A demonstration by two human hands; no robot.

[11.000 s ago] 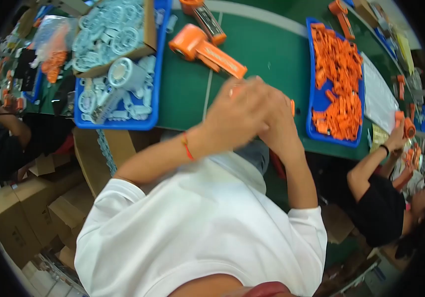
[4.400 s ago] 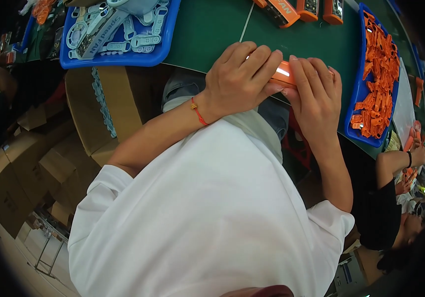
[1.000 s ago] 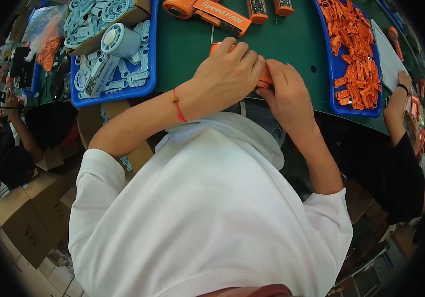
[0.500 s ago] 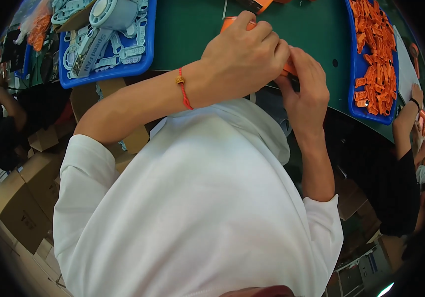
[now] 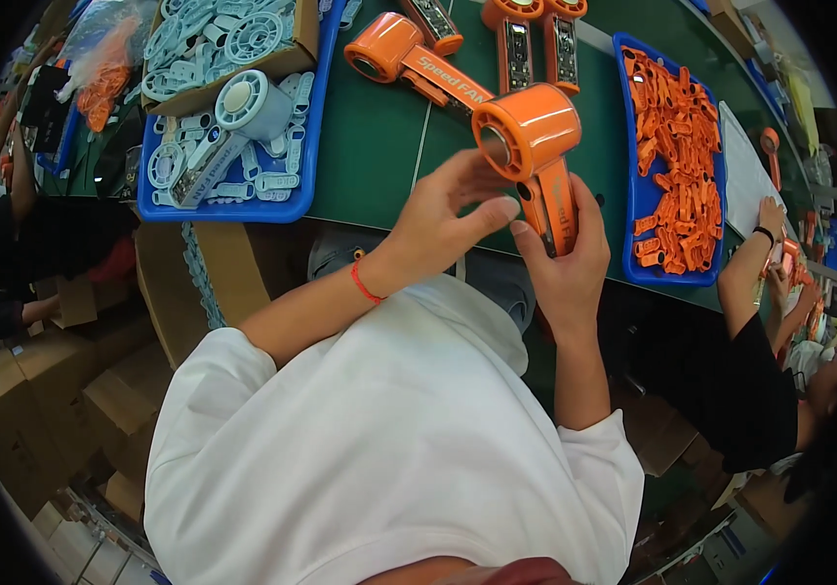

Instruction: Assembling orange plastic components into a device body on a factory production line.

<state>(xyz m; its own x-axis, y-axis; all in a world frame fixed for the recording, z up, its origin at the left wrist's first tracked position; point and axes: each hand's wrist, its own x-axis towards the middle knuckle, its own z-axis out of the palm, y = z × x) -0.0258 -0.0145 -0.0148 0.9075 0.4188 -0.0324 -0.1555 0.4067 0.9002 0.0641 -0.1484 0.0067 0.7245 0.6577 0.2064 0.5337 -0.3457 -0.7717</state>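
Observation:
An orange handheld fan [image 5: 528, 132] is up in front of me, round head uppermost and handle pointing down. My right hand [image 5: 572, 255] grips its handle, thumb on one side and fingers on the other. Beside the fan head is my left hand [image 5: 453, 216], open, its thumb apart from its fingers. Some left fingertips are blurred or hidden by the head, so contact is unclear. Behind lies another orange fan [image 5: 384, 47] on the green table [image 5: 365, 161]. Two more fans, one of them this orange fan [image 5: 513, 44], show exposed innards along their handles.
At left, a blue tray [image 5: 309, 185] holds light-blue parts, a light-blue fan [image 5: 253, 105] and a cardboard box [image 5: 313, 34]. The right-hand blue tray [image 5: 623, 229] contains many orange pieces. Beyond it, a co-worker's hand [image 5: 770, 216] rests near a white sheet [image 5: 742, 161].
My hands have come apart. The fan they covered now stands upright in my right hand, its head in sight. The view has shifted, showing more of the table and its fans.

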